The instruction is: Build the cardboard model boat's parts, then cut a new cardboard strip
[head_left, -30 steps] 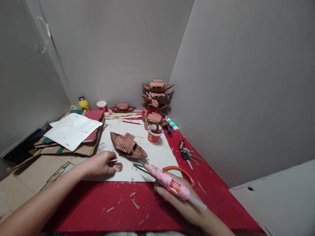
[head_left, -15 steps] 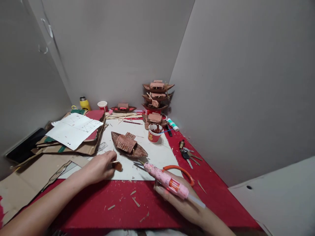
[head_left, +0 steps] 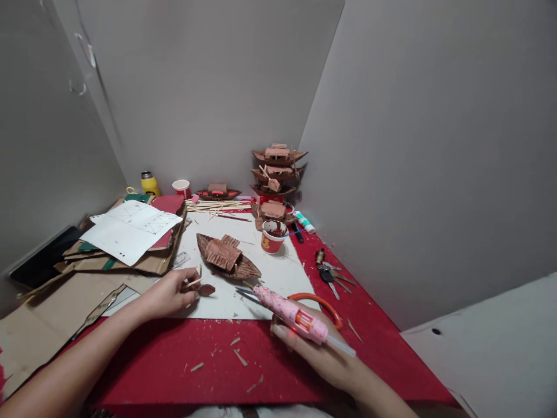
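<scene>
My right hand is wrapped round a pink glue gun, whose nozzle points up and left toward the boat. Orange-handled scissors lie partly beneath the gun. My left hand rests at the front left of the white sheet, its fingers pinching thin light sticks. Just beside those fingers is a small brown paddle-like piece; whether it joins a stick is unclear. Between and beyond both hands, a brown model boat with a ribbed roof sits on the sheet.
A cup of brown paint stands right of the boat, keys farther right. Stacked model boats and a bundle of sticks are at the back. Cardboard with paper lies left; scraps lie in front.
My left hand has shifted slightly left and its fingers have spread a little, showing more of the sticks. My right hand and the glue gun have moved slightly left.
</scene>
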A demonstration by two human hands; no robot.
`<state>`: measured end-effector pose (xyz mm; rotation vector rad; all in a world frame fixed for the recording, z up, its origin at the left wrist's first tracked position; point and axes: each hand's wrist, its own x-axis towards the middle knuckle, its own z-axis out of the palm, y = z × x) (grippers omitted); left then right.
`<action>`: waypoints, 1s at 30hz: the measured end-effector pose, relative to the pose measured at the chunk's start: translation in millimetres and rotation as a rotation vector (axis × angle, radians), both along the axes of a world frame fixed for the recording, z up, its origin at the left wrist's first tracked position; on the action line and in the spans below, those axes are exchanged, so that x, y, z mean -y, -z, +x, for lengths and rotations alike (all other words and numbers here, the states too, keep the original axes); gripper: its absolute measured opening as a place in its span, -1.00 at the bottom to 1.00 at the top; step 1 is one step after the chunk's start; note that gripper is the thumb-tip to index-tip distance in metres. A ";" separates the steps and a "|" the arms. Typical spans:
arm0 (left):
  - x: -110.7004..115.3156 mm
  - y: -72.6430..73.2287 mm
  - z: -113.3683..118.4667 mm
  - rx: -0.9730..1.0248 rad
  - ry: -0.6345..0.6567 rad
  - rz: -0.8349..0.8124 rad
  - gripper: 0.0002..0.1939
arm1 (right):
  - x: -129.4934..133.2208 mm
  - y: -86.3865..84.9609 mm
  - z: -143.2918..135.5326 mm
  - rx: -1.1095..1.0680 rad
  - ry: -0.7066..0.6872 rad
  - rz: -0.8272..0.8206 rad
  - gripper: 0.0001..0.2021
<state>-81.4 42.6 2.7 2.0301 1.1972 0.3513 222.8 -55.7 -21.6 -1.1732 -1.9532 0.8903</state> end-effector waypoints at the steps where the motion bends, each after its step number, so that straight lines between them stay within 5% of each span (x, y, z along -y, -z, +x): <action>1: 0.1 -1.3 0.3 0.031 -0.009 -0.028 -0.90 | -0.3 0.0 0.3 -0.018 -0.009 -0.008 -0.50; 8: 2.1 -12.0 7.3 0.258 0.013 -0.209 -0.84 | -1.6 -4.9 -1.6 -0.091 0.051 -0.075 -0.50; 13: 6.0 -8.6 16.0 0.303 0.003 -0.186 -0.84 | -3.0 -12.8 -0.8 -0.097 0.094 -0.054 -0.54; 23: 5.4 -1.4 17.8 0.017 0.072 -0.056 -0.89 | -16.6 -18.3 8.7 0.016 0.011 0.018 -0.54; 30: -4.4 -20.1 19.1 -0.007 0.039 0.098 -0.67 | -33.3 -41.2 11.7 0.134 -0.018 0.081 -0.65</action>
